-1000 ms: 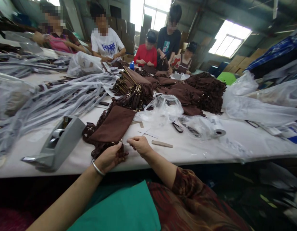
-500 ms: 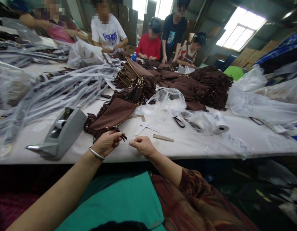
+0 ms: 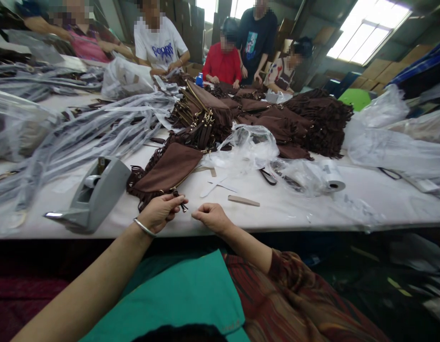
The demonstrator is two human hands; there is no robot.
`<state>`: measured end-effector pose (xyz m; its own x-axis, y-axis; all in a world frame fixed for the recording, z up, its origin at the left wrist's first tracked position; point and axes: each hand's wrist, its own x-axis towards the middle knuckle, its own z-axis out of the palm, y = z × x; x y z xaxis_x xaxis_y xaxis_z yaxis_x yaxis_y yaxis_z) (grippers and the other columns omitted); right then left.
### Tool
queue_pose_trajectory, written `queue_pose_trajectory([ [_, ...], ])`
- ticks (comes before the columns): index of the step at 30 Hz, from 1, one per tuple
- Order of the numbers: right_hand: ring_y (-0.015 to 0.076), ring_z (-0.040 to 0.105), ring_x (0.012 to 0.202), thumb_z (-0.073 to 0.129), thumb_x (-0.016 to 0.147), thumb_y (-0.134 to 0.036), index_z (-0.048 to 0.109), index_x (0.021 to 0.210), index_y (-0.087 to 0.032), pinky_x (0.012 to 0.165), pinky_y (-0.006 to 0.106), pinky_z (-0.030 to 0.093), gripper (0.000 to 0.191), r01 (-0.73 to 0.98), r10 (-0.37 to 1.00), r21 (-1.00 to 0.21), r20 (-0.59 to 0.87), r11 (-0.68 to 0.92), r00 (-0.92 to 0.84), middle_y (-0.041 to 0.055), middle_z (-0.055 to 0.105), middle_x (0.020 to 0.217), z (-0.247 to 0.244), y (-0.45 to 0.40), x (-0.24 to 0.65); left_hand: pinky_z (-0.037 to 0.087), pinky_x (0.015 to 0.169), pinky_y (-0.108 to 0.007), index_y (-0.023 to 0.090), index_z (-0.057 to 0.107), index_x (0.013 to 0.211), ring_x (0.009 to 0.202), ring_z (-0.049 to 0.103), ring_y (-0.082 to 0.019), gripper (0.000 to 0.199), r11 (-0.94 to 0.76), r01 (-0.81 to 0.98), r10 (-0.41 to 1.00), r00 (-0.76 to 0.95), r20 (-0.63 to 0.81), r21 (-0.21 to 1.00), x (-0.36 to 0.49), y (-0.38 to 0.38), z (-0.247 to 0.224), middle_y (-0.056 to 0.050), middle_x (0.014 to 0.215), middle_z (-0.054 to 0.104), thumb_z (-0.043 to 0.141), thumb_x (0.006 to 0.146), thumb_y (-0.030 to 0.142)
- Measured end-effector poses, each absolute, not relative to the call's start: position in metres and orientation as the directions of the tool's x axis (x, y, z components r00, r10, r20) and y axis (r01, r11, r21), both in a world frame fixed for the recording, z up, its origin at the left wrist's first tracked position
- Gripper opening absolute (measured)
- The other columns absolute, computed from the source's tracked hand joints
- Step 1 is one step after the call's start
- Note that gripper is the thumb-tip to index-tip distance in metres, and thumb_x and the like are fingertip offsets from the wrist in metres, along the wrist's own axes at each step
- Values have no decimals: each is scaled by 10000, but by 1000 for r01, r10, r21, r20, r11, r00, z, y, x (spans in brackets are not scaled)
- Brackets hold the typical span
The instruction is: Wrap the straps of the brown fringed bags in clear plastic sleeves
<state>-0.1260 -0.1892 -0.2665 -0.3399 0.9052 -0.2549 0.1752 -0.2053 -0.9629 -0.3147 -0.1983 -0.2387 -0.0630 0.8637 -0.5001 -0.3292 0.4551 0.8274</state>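
A brown fringed bag (image 3: 169, 167) lies on the white table, its zipper edge facing me. My left hand (image 3: 162, 211), with a silver bangle at the wrist, pinches a dark strap end (image 3: 183, 205) with small metal tips at the bag's near corner. Just to the right, and apart from it, my right hand (image 3: 213, 217) is closed with thumb and forefinger pressed together. Whatever it may hold is too small to make out. A grey tape dispenser (image 3: 95, 194) stands left of the bag. Right of my right hand lies a flat tan strip (image 3: 243, 201).
Brown fringed bags (image 3: 277, 118) are piled behind. Plastic-wrapped straps (image 3: 109, 116) spread over the left side. Clear plastic bags (image 3: 253, 145) and a white roll (image 3: 334, 176) lie to the right. Several people stand across the table (image 3: 294, 213), one in a red top (image 3: 222, 61).
The view has shifted slightly. My hands keep nearly the same pose, while the strap end in my left hand has turned a little. Across the table, the co-workers' hands have moved.
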Motion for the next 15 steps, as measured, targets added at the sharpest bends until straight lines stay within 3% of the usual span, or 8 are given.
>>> queue_pose_trajectory([
  [6,82,419,518,718,652,-352,645,621,-143,537,221,340,224,172,899,-962,-262,-213,-352,-48,513,523,-268,-189,-125,175,346,-136,82,693,894,443,390,-12,334,480,-256,858,-59,-509,839,-312,-200,-237,-177,1000,705,826,646,261],
  [15,83,427,533,711,666,-361,656,640,-139,539,219,334,230,201,882,-968,-222,-149,-416,-42,519,538,-268,-189,-118,200,362,-152,75,698,787,424,393,-25,340,412,-105,903,-82,-421,905,-310,-198,-239,-130,775,693,785,677,385],
])
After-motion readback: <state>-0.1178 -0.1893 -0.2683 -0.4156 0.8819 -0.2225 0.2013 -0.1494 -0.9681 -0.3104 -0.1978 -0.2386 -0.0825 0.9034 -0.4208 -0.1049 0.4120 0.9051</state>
